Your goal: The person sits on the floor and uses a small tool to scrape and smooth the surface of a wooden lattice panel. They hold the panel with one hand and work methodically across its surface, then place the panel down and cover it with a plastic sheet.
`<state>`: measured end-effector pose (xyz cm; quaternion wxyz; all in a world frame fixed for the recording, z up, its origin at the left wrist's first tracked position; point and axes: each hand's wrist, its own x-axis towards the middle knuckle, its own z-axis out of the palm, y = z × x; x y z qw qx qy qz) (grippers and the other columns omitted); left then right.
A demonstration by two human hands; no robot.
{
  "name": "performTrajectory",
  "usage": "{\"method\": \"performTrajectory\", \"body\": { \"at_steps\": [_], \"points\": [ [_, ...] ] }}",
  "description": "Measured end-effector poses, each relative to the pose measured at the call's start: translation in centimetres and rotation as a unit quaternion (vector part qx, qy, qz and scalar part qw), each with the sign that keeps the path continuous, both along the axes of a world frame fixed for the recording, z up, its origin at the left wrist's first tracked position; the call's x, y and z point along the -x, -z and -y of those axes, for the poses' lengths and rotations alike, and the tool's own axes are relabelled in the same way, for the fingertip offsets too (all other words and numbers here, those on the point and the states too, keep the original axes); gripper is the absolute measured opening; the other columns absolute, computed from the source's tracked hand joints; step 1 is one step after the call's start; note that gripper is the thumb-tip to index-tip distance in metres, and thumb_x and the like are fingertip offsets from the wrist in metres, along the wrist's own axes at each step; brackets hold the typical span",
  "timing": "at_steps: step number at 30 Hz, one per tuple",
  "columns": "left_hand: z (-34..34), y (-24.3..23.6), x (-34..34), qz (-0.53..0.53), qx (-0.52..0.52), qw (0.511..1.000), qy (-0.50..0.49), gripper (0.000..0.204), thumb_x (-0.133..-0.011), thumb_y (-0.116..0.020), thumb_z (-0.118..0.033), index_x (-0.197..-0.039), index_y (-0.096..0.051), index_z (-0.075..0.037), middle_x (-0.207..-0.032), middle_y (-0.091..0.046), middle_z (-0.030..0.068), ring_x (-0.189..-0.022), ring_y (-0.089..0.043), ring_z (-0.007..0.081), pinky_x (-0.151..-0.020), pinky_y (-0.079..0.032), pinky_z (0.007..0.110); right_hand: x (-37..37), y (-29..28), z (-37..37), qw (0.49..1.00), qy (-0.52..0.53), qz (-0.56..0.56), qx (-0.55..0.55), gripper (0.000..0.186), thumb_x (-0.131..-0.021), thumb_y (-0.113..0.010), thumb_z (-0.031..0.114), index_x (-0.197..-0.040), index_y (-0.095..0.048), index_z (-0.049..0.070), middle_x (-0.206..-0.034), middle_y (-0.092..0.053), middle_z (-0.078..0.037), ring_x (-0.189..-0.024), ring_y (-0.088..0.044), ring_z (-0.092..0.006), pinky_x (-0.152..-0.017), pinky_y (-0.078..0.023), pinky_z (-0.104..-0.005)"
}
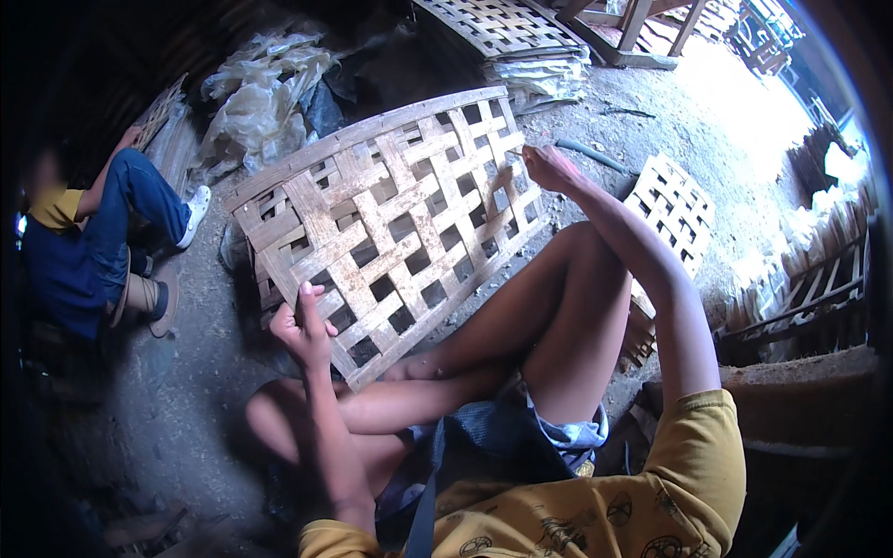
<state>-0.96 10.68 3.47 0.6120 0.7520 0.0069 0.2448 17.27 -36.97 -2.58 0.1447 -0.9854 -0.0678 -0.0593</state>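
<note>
A woven lattice panel (395, 253) of flat wood or bamboo strips, with square gaps and a wider strip along its far edge, is tilted in front of my crossed legs. My left hand (303, 327) is closed on its near left edge, thumb up on the strips. At the panel's right edge my right hand (551, 170) is closed in a pinch, close to the end of a strip. What lies between those fingers is too small to make out. A shadow falls on the strips beside it.
Another lattice panel (684, 200) lies right of my knee, near a dark tube (595, 154). More panels (507, 28) are stacked at the back. Crumpled plastic sheeting (270, 88) is heaped back left. A person in blue trousers (144, 200) sits at left. Wooden frames (642, 37) stand behind.
</note>
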Motion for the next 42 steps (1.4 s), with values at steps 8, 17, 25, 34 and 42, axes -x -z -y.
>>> {"method": "performTrajectory", "body": {
  "at_steps": [8,17,25,34,42],
  "points": [
    [0.2,0.2,-0.1,-0.007,0.011,1.0,-0.001,0.038,-0.103,-0.064,-0.027,-0.087,-0.07,0.007,-0.083,-0.073,0.0112,-0.045,-0.052,0.0075,-0.036,-0.038,0.023,0.6,-0.2,1.0,0.997,0.014,-0.079,-0.02,0.029,-0.097,-0.049,0.021,-0.102,-0.07,0.002,-0.101,-0.072,-0.025,-0.096,-0.07,-0.0425,-0.084,-0.055,-0.0542],
    [0.2,-0.2,0.2,-0.001,0.006,1.0,0.0,0.04,-0.103,-0.064,-0.028,-0.086,-0.071,0.008,-0.08,-0.073,0.0103,-0.043,-0.052,0.0076,-0.036,-0.038,0.024,1.2,-0.5,0.0,0.989,0.051,-0.12,0.076,0.032,-0.094,-0.049,0.017,-0.112,-0.073,0.005,-0.104,-0.073,-0.02,-0.1,-0.07,-0.0399,-0.087,-0.054,-0.051],
    [0.3,-0.2,0.0,-0.001,0.009,1.0,-0.004,0.04,-0.103,-0.064,-0.026,-0.085,-0.07,0.008,-0.081,-0.073,0.0116,-0.043,-0.053,0.0076,-0.036,-0.038,0.023,0.7,0.8,1.8,0.996,0.057,-0.071,0.015,0.034,-0.095,-0.049,0.023,-0.096,-0.073,-0.001,-0.094,-0.072,-0.024,-0.088,-0.071,-0.044,-0.078,-0.056,-0.0536],
    [0.5,-0.3,0.1,0.002,0.003,1.0,0.007,0.039,-0.103,-0.064,-0.027,-0.086,-0.07,0.008,-0.082,-0.073,0.0118,-0.045,-0.053,0.0079,-0.036,-0.038,0.023,-0.4,2.1,2.7,0.993,-0.023,-0.084,0.086,0.028,-0.089,-0.055,0.018,-0.1,-0.074,0.0,-0.104,-0.073,-0.023,-0.092,-0.072,-0.0415,-0.078,-0.057,-0.0511],
    [0.6,-0.4,0.0,-0.002,0.012,1.0,0.0,0.041,-0.103,-0.064,-0.027,-0.083,-0.069,0.009,-0.08,-0.073,0.0124,-0.04,-0.052,0.0084,-0.036,-0.037,0.023,0.1,1.3,2.5,0.978,0.108,-0.166,0.062,0.035,-0.087,-0.054,0.02,-0.109,-0.073,0.0,-0.107,-0.072,-0.026,-0.098,-0.071,-0.0421,-0.085,-0.055,-0.0533]
  ]
}}
